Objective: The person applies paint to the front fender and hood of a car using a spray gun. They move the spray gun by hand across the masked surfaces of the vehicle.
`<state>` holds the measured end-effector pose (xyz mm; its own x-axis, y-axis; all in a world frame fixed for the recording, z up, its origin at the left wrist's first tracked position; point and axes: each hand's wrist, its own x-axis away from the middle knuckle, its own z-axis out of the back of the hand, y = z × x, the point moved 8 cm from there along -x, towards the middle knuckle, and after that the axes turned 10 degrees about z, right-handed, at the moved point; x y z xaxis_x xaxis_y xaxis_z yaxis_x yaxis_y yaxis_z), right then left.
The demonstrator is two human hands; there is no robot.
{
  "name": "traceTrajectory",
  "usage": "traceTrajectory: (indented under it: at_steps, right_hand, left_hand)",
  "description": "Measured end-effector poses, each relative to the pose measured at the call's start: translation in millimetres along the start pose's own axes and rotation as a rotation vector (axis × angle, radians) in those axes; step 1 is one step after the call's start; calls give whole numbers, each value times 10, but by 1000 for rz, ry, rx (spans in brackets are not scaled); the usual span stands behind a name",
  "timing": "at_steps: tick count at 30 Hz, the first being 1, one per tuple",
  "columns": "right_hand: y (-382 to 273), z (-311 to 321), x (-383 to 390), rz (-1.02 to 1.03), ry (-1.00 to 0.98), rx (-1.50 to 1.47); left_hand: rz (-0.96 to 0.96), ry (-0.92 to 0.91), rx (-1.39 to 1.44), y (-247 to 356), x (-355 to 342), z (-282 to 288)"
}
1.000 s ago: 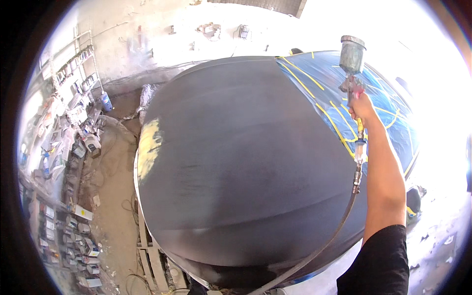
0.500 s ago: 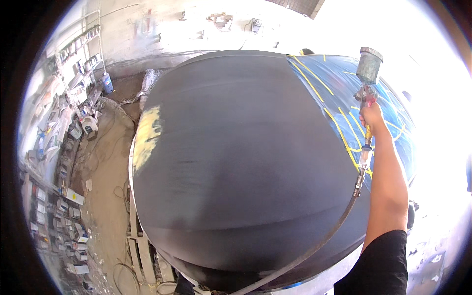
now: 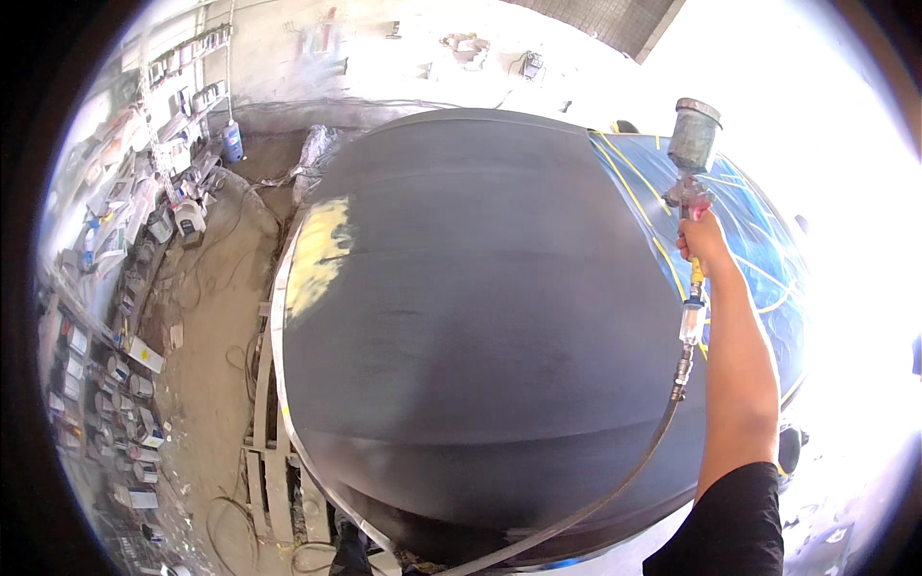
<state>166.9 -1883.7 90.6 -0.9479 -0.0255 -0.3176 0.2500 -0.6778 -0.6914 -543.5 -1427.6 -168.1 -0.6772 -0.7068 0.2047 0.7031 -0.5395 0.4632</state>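
Our right hand [image 3: 704,242] carries the spray gun [image 3: 690,163] a little farther from the masked blue area, and the dark panel [image 3: 480,317] fills more of our view.

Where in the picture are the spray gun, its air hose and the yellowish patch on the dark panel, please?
spray gun [image 3: 693,144]: head view, on its metal cup.
air hose [image 3: 615,485]: head view, mid-run below the handle.
yellowish patch [image 3: 320,257]: head view, its middle, near the dark panel's [image 3: 480,317] left edge.
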Motion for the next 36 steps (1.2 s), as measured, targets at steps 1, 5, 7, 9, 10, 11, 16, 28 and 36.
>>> traceTrajectory:
  at_steps: [1, 5, 7, 9, 10, 11, 16, 28, 36]
  right_hand:
    - [-82, -97, 12, 1, -7, -14]
    - [-535, -646, 72, 53, -92, -47]
    - [-816, -933, 181, 50, -116, -57]
    - [-1078, -1255, 260, 51, -137, -83]
    - [-1213, -1406, 301, 51, -146, -96]
    - [-1354, -1552, 343, 53, -158, -91]
    - [-2061, -2393, 621, 74, -240, -104]
    - [-3452, -4307, 1356, 131, -393, -185]
    - [-3837, -5513, 1689, 257, -540, -72]
  left_hand:
    - [11, 3, 11, -77, -11, 15]
    - [23, 66, -13, -428, -14, 85]
    - [49, 103, -22, -665, -40, 127]
    - [124, 138, -5, -892, -78, 195]
    - [128, 168, -5, -980, -107, 241]
    - [133, 197, -4, -1067, -139, 289]
    - [142, 369, 32, -2226, -136, 223]
    - [276, 601, 19, -4298, 282, 140]
    - [651, 498, -171, -3902, 306, 811]
